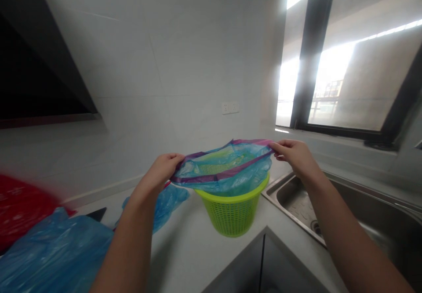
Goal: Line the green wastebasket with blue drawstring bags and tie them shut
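Note:
A thin blue plastic bag [227, 183] with a purple drawstring hem hangs partly inside a lime-green perforated basket [233, 214]. Its mouth is stretched wide above the basket's rim. My left hand [166, 165] pinches the hem at the left end, and my right hand [292, 152] pinches it at the right end. Both hands are held a little higher than the rim, out to either side. Through the bag the basket's far wall shows faintly. The bag's lower part is hidden by the basket.
A steel sink [300, 200] is set into the white counter [184, 253] at right, below a window. At left lie blue plastic bags [56, 249] and a red bag [23, 209]. A dark range hood [39, 73] juts out at upper left. Wall sockets [230, 107] sit behind the basket.

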